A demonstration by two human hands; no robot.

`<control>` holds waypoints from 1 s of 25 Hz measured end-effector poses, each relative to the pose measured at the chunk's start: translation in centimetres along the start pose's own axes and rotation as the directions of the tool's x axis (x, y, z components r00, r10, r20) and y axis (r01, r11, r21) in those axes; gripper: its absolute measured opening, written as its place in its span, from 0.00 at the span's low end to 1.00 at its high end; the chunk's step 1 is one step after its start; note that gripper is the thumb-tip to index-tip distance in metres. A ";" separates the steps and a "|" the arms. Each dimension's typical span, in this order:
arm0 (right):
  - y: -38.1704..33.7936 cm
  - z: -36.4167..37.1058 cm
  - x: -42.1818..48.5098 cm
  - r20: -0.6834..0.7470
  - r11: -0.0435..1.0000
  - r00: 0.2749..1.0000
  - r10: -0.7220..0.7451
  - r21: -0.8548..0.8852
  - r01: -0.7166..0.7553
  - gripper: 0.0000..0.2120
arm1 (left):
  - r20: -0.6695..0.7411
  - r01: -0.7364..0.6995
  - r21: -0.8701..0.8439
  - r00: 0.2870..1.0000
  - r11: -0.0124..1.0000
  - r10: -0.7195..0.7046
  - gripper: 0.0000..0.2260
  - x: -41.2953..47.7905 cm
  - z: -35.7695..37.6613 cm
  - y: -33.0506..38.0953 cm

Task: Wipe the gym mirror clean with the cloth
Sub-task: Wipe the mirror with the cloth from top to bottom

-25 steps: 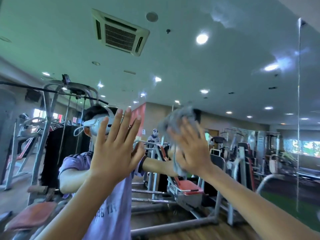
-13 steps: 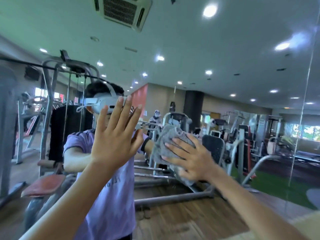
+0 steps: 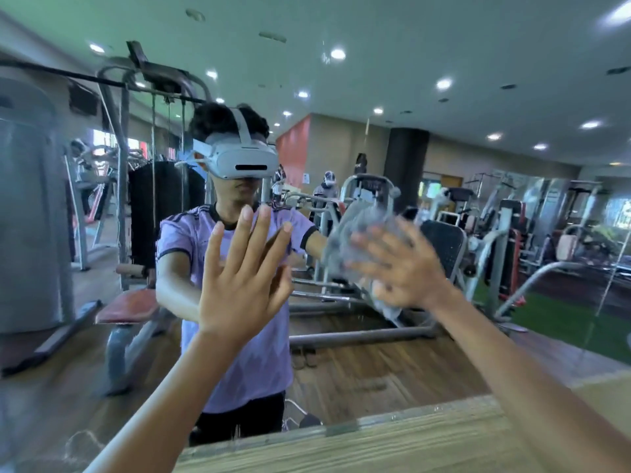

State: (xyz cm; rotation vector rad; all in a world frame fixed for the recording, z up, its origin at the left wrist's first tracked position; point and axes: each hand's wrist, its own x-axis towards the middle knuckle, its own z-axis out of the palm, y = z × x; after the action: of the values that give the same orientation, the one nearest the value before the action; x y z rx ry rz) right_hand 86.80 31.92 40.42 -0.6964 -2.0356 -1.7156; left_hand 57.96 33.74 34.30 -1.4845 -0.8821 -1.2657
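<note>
Right hand [image 3: 406, 273] flat on cloth [image 3: 353, 230] against mirror [image 3: 375, 363]

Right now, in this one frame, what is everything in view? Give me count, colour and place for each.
large wall mirror: one, clear glass, fills the view ahead
grey cloth: one, grey, blurred, pressed to the glass right of centre
pale wooden ledge: one, light wood, along the bottom edge
reflected person: one, lilac shirt, white headset, centre left in the mirror
red padded bench: one, red on grey frame, reflected lower left
grey weight machines: several, grey metal, reflected left and right
round ceiling lights: many, white, reflected across the top
black column: one, black, reflected behind centre
left hand: one, fingers straight and spread, at the glass, centre
right hand: one, fingers spread over the cloth
</note>
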 end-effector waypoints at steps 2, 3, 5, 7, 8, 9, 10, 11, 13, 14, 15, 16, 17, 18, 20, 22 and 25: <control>0.9 0.0 1.4 -0.105 0.891 0.885 0.453 0.032 -0.453 0.23 | 0.002 0.019 0.001 1.000 1.000 -0.019 0.24 -1.9 0.0 1.1; -1.0 0.1 2.3 -0.159 0.726 0.710 0.686 0.100 -0.680 0.25 | 0.000 0.024 0.003 1.000 1.000 -0.024 0.23 -2.3 0.0 1.5; -7.1 1.0 2.8 -0.149 0.560 0.540 0.828 0.218 -0.799 0.28 | -0.004 0.028 0.006 1.000 1.000 -0.028 0.23 -2.4 0.2 1.4; -12.0 1.5 -0.1 -0.057 0.886 0.891 0.451 0.151 -0.439 0.30 | 0.001 0.029 -0.015 1.000 0.999 -0.029 0.22 -2.6 0.1 1.3; -11.7 1.4 -2.0 0.000 0.989 0.993 0.119 0.083 -0.119 0.29 | 0.007 0.030 -0.021 1.000 0.999 -0.030 0.22 -2.8 0.0 1.3; -9.3 1.4 -3.5 0.017 0.991 0.992 -0.125 0.041 0.124 0.27 | 0.007 0.029 -0.016 1.000 0.999 -0.029 0.22 -2.7 -0.1 1.2; -7.1 1.4 -4.1 0.026 0.974 0.973 -0.228 0.023 0.227 0.25 | 0.007 0.025 -0.009 1.000 1.000 -0.025 0.23 -2.6 -0.1 1.2; -5.3 1.5 -4.3 0.018 0.985 0.985 -0.171 0.039 0.170 0.24 | 0.003 0.025 -0.012 1.000 1.000 -0.025 0.22 -2.5 -0.2 1.2; -5.2 1.5 -3.3 -0.069 0.958 0.957 0.283 0.075 -0.278 0.27 | -0.007 0.025 -0.034 1.000 0.999 -0.025 0.22 -2.7 -0.1 1.3; -7.7 1.8 -2.6 -0.122 0.832 0.823 0.554 0.111 -0.544 0.29 | -0.003 0.024 -0.040 1.000 0.999 -0.024 0.22 -3.2 -0.1 1.5; -11.1 2.4 -2.4 -0.125 0.682 0.671 0.731 0.183 -0.708 0.29 | 0.011 0.019 -0.040 1.000 0.999 -0.019 0.23 -4.1 -0.1 1.5; -14.8 2.8 -3.0 -0.092 0.597 0.593 0.800 0.217 -0.772 0.29 | 0.029 0.018 -0.040 0.999 0.999 -0.017 0.24 -5.4 -0.3 1.6; -17.7 2.8 -4.1 -0.039 0.634 0.640 0.767 0.196 -0.748 0.26 | 0.042 0.018 -0.040 0.999 0.999 -0.017 0.24 -6.9 -0.5 1.5; -19.2 2.6 -6.0 0.024 0.771 0.782 0.622 0.153 -0.618 0.23 | 0.059 0.025 -0.043 0.998 0.999 -0.023 0.25 -8.6 -0.8 1.4; -16.7 2.2 -10.5 0.119 0.984 0.985 0.128 0.105 -0.141 0.19 | 0.102 0.037 -0.059 0.994 0.998 -0.031 0.24 -11.7 -1.4 1.0; -11.8 2.0 -11.7 0.117 0.993 0.988 -0.104 0.076 0.095 0.21 | 0.132 0.020 -0.058 0.991 0.998 -0.012 0.24 -13.5 -1.8 0.7; -11.2 2.1 -7.5 -0.031 0.870 0.872 0.488 0.099 -0.483 0.25 | 0.138 0.013 -0.053 0.990 0.998 -0.006 0.23 -13.9 -1.7 1.0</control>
State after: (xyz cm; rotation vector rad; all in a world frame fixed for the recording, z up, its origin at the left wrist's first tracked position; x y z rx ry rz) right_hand 86.13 31.59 26.80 -1.0172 -1.6936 -1.3260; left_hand 55.63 32.68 20.52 -1.6281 -0.9523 -1.2131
